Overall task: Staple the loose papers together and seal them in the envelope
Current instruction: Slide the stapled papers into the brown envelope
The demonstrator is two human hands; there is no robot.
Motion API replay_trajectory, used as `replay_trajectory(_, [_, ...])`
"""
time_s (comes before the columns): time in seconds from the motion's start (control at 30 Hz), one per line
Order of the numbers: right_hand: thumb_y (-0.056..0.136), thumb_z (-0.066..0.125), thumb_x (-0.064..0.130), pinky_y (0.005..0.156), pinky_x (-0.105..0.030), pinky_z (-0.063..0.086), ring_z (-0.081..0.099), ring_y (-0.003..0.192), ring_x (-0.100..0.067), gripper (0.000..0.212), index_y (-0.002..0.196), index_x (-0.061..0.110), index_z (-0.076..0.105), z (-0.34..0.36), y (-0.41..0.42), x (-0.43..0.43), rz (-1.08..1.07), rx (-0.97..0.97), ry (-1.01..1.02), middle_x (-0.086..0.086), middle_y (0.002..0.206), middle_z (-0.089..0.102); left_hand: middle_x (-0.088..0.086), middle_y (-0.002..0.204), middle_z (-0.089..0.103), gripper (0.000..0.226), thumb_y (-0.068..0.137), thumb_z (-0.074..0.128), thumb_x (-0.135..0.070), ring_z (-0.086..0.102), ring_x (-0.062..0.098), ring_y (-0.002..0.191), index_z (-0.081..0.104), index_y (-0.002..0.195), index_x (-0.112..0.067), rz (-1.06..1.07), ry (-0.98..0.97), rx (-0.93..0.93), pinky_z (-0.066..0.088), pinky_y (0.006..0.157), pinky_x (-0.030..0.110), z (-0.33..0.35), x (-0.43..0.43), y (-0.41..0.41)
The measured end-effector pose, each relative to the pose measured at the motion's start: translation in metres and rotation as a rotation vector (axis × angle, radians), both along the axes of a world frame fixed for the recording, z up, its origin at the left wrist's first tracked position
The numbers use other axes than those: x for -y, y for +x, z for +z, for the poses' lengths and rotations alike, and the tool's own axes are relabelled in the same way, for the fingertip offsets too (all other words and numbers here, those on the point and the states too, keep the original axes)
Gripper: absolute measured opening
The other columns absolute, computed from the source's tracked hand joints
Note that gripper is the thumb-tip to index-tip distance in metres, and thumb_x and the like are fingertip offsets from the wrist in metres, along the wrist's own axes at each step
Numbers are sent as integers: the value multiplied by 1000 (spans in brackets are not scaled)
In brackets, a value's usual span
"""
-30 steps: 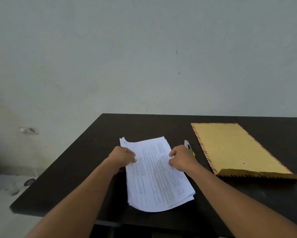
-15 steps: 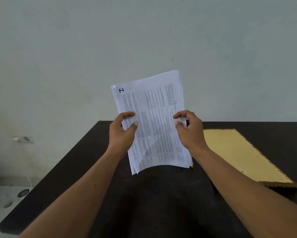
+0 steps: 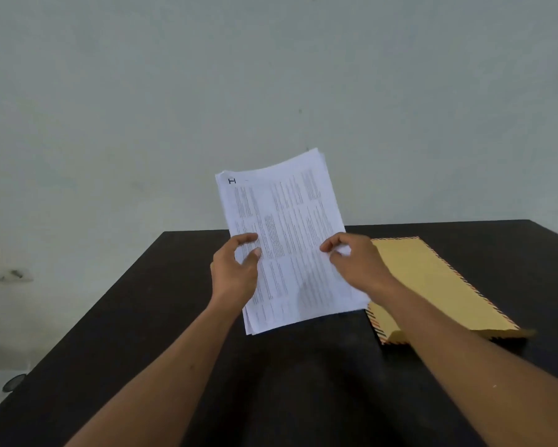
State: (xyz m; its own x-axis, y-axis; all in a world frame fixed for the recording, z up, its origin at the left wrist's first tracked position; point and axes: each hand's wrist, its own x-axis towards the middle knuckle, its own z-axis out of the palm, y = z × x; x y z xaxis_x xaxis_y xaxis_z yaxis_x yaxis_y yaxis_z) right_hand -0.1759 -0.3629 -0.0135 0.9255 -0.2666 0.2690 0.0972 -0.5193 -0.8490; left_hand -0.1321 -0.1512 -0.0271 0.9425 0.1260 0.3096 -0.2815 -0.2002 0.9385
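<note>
Papers [image 3: 284, 240], flat 1 s ago, now held up left of envelope [image 3: 432, 285]; our L hand [image 3: 235, 272], R hand [image 3: 358, 266] pinch edges, prob. squaring pre-stapling.

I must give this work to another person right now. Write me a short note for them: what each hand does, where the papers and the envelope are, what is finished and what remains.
Left hand: grips the left edge of the papers.
Right hand: pinches their right edge.
Papers: one stack, held upright above the table, with the edges nearly even.
Envelope: lies flat on the table, to the right of the stack.
Done: the sheets are gathered into one stack.
Left: staple the stack, slide it into the envelope and seal it. No staple shows on the sheets, and no stapler is in view.
</note>
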Motion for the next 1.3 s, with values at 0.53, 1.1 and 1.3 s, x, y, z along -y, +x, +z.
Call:
replay_trajectory(0.53, [93,63,5,93,-50,56,58,115,-27,29,110,28,71,-10,-58,116,-149,-36,735,-3,128,58,-5,116,57,17,99,59,-15,55,14,107,63,113,-23,-70,-279,-145,47,78,21,11,190,-24])
replay_trajectory(1.1, [91,60,-6,84,-49,61,65,104,-29,29,104,17,71,-10,-29,118,-290,-71,702,-10,117,63,-8,105,61,15,103,53,-18,57,4,87,65,105,-26,-100,-267,-319,43,62,20,-14,195,-7])
replay_trajectory(1.3, [91,50,-7,64,-21,55,58,99,-19,35,114,13,67,-2,-43,137,-376,-56,307,-6,126,56,6,99,66,10,104,47,-32,73,25,68,49,112,-25,-341,-120,-361,61,62,36,-12,194,-19])
